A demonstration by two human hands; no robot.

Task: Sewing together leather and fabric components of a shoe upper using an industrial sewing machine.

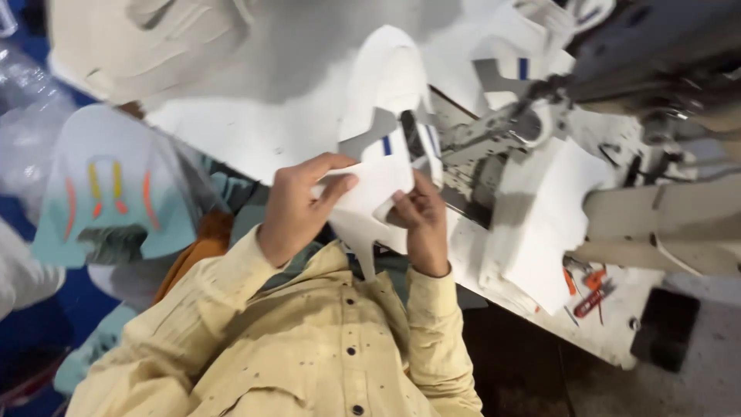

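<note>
Left hand (297,208): centre of frame, fingers spread and pinched over the upper left edge of a white cut piece (378,181); thumb underneath, so far as the view shows.
Right hand (423,220): just right of the left, fingertips nipping the piece's lower right edge; both grasping the same sheet.
White cut piece: held at frame centre, above the lap, its far end reaching toward the sewing machine (509,127); flat, thin, with a blue stripe (387,144) and grey patch (370,131).
Handling, judged: light and floppy, bends under its own weight; best held at two edges, flat, as now; narrow tails could fold or snag.
Stack of white pieces (540,216): right of the hands, on the worktable (255,127); more loose pieces at upper centre.
Teal panels (116,193): left of frame, with orange and yellow marks.
Orange tools (590,289): lower right of the table, small, kind unclear.
In the way: machine head and arm crowd the upper right; stack sits close beside the right wrist.
Shirt (309,347): pale yellow, bottom of frame.
</note>
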